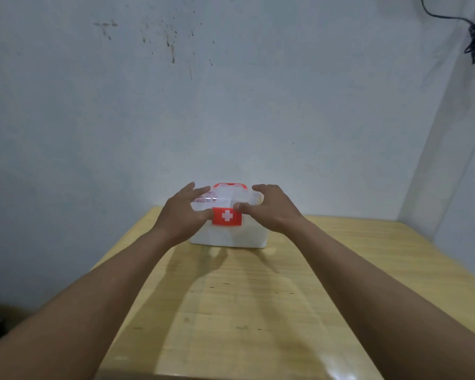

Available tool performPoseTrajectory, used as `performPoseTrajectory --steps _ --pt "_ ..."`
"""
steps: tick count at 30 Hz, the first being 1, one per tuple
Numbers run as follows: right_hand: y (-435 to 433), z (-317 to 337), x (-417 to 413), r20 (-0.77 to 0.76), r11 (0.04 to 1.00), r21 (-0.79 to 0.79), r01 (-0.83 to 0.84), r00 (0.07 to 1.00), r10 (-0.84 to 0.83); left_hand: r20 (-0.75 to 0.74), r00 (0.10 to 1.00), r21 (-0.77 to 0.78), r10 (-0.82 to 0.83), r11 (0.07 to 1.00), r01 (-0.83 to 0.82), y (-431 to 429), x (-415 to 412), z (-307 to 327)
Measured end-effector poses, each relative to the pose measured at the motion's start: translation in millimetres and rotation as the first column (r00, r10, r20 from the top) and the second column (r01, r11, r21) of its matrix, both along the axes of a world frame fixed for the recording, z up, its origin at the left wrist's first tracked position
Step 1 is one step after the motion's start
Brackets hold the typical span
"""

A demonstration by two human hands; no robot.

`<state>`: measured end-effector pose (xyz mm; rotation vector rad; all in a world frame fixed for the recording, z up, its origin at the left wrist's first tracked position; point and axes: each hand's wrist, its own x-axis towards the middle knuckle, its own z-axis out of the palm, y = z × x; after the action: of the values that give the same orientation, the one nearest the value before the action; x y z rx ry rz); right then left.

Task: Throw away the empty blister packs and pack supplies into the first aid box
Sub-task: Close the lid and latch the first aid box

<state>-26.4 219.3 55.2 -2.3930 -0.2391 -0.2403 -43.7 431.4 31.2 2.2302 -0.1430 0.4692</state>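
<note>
Judging by the bare wooden table (231, 311), packing is being finished: the first aid box (228, 234) is being gripped at its lid by left hand (180, 215) and right hand (269, 209), fingers curled on it, thumbs beside the red latch (226, 216).

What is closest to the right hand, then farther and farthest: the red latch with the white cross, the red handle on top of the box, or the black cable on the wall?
1. Red latch: touching the right hand's thumb, at the box front.
2. Red handle: on the lid, toward the wall.
3. Black cable: high on the wall, upper right corner.
</note>
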Motion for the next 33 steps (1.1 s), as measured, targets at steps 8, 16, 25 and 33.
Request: performPoseTrajectory --steps 8,16,25,33 --pt "-3 -27 -8 0.072 0.988 -0.152 -0.012 0.997 0.023 0.031 1.0 0.14 0.004 0.99 -0.008 3 2 -22" --pt "-1 -36 -9 0.157 0.988 -0.148 0.041 0.987 -0.017 0.14 0.989 0.296 0.052 0.951 -0.091 4 10 -32" --pt "-16 -50 -2 0.086 0.999 0.04 0.002 0.996 -0.006 0.049 0.998 -0.03 -0.028 0.999 0.03 18 22 -45" --pt "-36 -43 -2 0.071 0.997 0.072 -0.01 0.997 0.005 0.057 0.997 -0.067 -0.042 0.997 0.045 0 20 -40"
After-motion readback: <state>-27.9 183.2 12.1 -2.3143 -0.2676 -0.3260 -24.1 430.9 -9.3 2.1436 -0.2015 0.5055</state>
